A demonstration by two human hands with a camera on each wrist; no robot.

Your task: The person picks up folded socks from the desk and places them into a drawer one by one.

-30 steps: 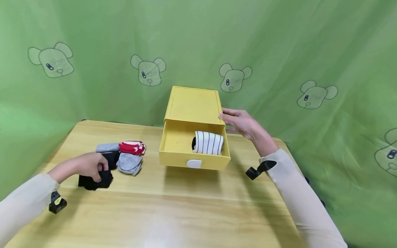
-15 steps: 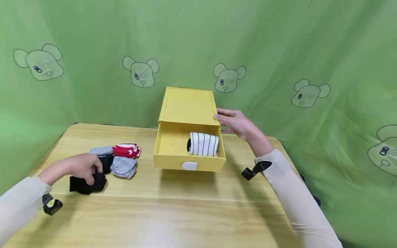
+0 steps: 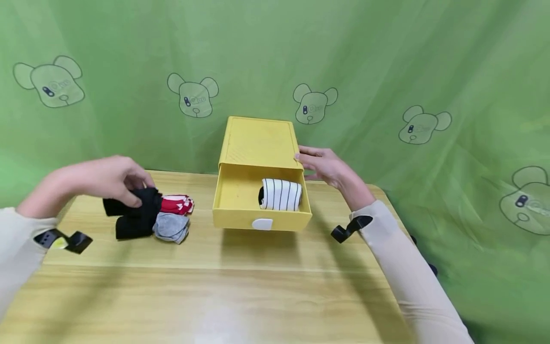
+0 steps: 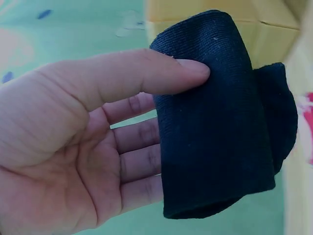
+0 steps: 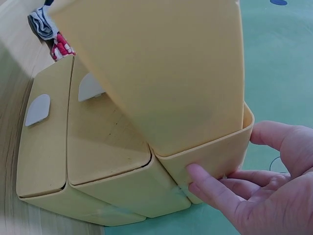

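A folded black sock (image 4: 210,127) with a ribbed edge is pinched between the thumb and fingers of my left hand (image 3: 107,179), raised over the left of the table. Below it lies another folded black sock (image 3: 135,227), beside a balled grey sock (image 3: 171,226) and a red and white sock (image 3: 177,204). My right hand (image 3: 326,167) rests its extended fingers against the right side of the yellow drawer cabinet (image 3: 262,141). Its top drawer (image 3: 240,219) is pulled out, holding a white sock (image 3: 281,194) with dark stripes, rolled up at the drawer's right side.
In the right wrist view, two closed yellow drawers (image 5: 44,142) with white tabs sit beneath the pulled-out one. The cabinet stands toward the back of the wooden table (image 3: 258,296). Behind hangs a green curtain (image 3: 266,52) printed with bear faces.
My left hand has lifted the black sock off the table and carried it up, away from me, over the other socks. My right hand keeps its place on the cabinet's side.
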